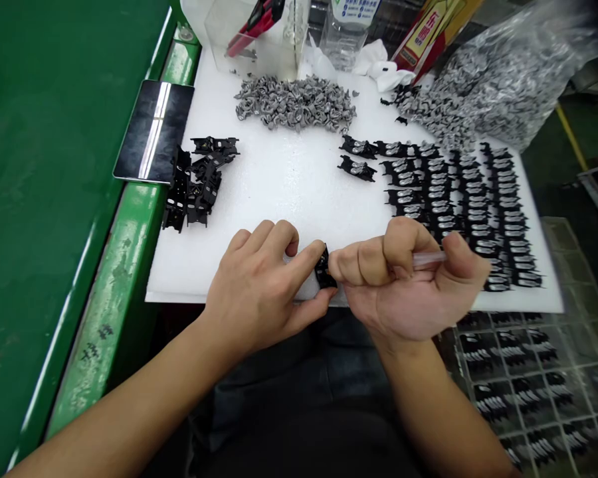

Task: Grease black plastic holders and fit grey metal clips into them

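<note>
At the near edge of the white foam sheet (239,192), both hands work close together around a small black plastic part (325,269). The left hand (259,285) is closed on it, with the thumb and fingers pinching it from the side, apparently to keep it steady within reach of the other hand. The right hand (398,279) is curled shut around a thin clear tube (428,259), its knuckles just beside the part. (The fingers hide much of the part, so I can't be sure whether the right hand touches it.)

Along the right edge of the sheet, black parts with silver clips (458,199) lie in tidy rows, probably to keep them separate and easy to count. A looser heap of black parts (194,186) sits at the left edge, and a pile of gray metal clips (295,103) lies near the far edge. A plastic bag of clips (498,73) rests at the far right corner. A dark tablet (153,131) lies just left of the sheet on the green table (50,199), while a wire tray (528,385) beyond the near right corner holds more parts.
</note>
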Motion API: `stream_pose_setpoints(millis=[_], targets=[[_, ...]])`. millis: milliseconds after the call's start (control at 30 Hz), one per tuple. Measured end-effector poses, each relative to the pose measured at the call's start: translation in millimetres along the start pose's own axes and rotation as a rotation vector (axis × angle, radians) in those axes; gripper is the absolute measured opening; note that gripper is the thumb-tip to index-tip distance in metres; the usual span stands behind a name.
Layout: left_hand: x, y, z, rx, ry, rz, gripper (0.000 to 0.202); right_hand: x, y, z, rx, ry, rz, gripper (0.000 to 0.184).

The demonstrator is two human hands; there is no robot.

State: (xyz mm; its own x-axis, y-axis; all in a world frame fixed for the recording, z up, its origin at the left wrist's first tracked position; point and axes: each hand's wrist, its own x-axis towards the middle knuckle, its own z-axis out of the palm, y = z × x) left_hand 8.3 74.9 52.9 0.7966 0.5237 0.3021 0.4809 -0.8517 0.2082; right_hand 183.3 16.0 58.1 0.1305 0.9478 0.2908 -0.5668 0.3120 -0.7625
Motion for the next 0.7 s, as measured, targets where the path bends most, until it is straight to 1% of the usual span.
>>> stream_pose_setpoints(millis=[267, 433, 700], targets=[[-0.4, 0.2, -0.8, 0.002, -0.004, 0.002, 0.047, -0.2, -0.7, 0.7, -0.002, -0.008, 0.005, 0.045], [-1.1, 0.1, -0.9, 0.005, -0.002, 0.002, 0.047, -0.8, -0.5, 2.7, -0.018, 0.048, -0.009, 0.043], [0.1, 0.5, 0.2, 0.002, 0.001, 0.006, 0.049, -3.9, -0.6, 0.6, -0.028, 0.060, -0.011, 0.045]])
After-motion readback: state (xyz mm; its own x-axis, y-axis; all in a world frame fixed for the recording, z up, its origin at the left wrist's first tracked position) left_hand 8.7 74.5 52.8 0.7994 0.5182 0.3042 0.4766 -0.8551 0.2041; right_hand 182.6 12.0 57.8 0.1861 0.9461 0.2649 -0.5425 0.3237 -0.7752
